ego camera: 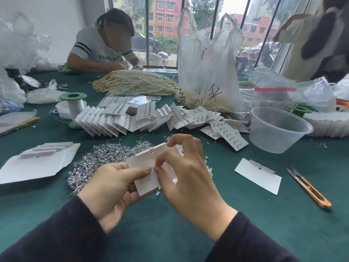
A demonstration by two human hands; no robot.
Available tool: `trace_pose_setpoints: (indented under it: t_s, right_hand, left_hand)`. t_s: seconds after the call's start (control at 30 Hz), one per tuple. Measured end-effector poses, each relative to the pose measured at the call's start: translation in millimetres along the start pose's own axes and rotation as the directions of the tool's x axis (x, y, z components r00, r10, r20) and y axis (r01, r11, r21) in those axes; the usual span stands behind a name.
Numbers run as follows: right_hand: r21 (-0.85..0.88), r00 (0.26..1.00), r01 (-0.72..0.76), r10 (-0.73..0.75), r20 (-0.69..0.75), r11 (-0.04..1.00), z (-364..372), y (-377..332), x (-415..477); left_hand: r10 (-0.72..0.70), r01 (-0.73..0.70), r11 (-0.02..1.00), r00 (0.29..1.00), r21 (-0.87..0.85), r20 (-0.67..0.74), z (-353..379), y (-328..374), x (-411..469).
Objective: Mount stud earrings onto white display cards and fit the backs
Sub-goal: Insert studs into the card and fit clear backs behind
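L hand (113, 188) grips card (145, 183), frame centre; R hand (188, 176) pinches it, covering its middle. Behind, stud pile (102, 157) partly hidden by both.

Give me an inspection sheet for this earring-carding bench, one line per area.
Surface: dark green felt table.
Job's things: white paper display card held over the loose silver stud earring pile; finished cards heaped behind; blank white card lying right.
Clutter: clear plastic tub, orange-handled thread snips, white plastic bag, pearl strand heap, green-capped thread spool.
Grippers: left hand grips the card; right hand pinches at its face, stud not discernible.
Cables: nothing seen.
Surroundings: another person working opposite; large windows behind.
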State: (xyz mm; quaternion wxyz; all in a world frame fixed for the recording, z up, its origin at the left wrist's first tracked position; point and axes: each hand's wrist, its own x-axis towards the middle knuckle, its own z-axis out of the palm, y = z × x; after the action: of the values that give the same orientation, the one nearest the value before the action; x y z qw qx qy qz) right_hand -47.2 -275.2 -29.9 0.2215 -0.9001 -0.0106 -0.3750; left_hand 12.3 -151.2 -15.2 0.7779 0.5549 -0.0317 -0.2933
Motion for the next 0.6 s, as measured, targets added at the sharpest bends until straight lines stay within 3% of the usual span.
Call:
trace_pose_setpoints:
  t_s: [0.2,0.43,0.53,0.6]
  right_hand:
    - [-0.036,0.999,0.041,-0.041,0.0,0.999,-0.7,-2.4,-0.2]
    - [0.006,0.999,0.018,-0.019,0.048,1.0,-2.5,-1.1,0.9]
    - [0.139,0.996,-0.033,0.021,0.092,0.99,-9.1,1.5,9.2]
    - [0.213,0.991,-0.134,0.127,0.049,0.968,-18.1,14.2,22.6]
  left_hand:
    - [-0.036,0.043,0.996,0.996,-0.083,0.076,-0.8,-0.3,-0.6]
    - [-0.033,0.032,0.999,0.994,0.007,0.108,0.6,1.8,-2.7]
    - [-0.012,0.01,0.999,0.999,0.047,0.052,1.6,3.0,-2.1]
    - [0.062,-0.06,0.996,0.997,0.062,-0.042,0.8,3.1,0.9]
